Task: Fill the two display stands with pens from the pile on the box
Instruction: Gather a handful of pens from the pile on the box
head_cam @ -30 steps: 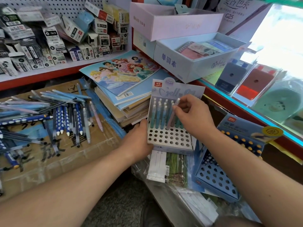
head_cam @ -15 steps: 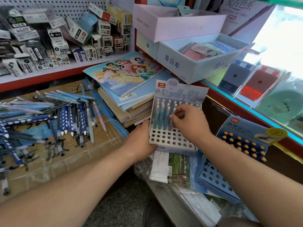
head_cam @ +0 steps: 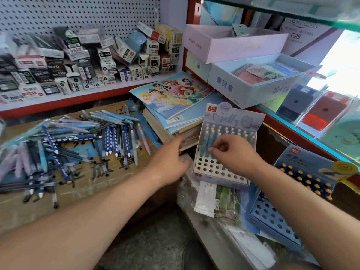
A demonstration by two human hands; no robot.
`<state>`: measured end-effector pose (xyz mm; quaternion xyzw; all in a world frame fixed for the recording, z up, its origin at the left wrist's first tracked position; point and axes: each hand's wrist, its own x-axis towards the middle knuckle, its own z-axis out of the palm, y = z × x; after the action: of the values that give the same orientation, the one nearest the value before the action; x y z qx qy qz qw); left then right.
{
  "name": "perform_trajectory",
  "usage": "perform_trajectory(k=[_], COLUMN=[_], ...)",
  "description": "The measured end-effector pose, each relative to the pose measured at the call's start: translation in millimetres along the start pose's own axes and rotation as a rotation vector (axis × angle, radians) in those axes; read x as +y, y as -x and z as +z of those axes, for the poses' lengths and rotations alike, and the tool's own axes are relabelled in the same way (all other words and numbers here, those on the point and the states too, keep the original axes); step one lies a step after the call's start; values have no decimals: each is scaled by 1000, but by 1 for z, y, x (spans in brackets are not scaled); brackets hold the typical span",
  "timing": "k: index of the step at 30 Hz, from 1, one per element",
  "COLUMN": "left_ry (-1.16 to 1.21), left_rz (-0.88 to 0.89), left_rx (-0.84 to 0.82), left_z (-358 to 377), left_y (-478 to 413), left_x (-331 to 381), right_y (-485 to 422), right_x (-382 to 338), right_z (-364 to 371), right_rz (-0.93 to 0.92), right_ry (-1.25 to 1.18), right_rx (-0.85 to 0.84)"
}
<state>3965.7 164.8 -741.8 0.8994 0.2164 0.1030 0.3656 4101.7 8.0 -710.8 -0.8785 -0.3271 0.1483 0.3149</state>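
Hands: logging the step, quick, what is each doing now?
Left hand: open, holding nothing.
Right hand: fingers curled at the pens in the stand; grip cannot be told.

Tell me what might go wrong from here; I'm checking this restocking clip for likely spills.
1. The white stand lies tilted on a loose heap of wrapped packets, and the left hand is not gripping it. Pressure from the right hand could make it slide.
2. Pens at the near side of the pile might roll off the box.
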Motion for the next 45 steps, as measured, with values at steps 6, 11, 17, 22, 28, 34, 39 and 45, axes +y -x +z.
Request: perform_trajectory(k=[6, 11, 17, 22, 28, 34, 39, 45], left_ry=[91, 90, 102, 131, 142, 52, 26, 33], left_rz=[-154, -312, -422, -464, -472, -403, -401, -410], left_rx=[87, 113, 244, 313, 348, 328, 315, 328], left_z=[-71, -123, -160, -174, -174, -179, -185, -185], left_y=[33, 79, 119, 132, 132, 131, 134, 135], left_x=[-29, -65, -97, -118, -137, -151, -164, -168], right_y=[14, 14, 2, -18, -42, -50, -50, -52], right_x=[-48, -83, -126, -152, -174, -184, -187, -189], right_z=[38, 77, 115, 143, 179, 198, 203, 204], right_rz=[-210, -317, -438, -500, -510, -455, -438, -388], right_ry=[-133, 2, 95, 197, 375, 521, 512, 488], right_rx=[-217, -345, -359, -347, -285, -219, -255, -303])
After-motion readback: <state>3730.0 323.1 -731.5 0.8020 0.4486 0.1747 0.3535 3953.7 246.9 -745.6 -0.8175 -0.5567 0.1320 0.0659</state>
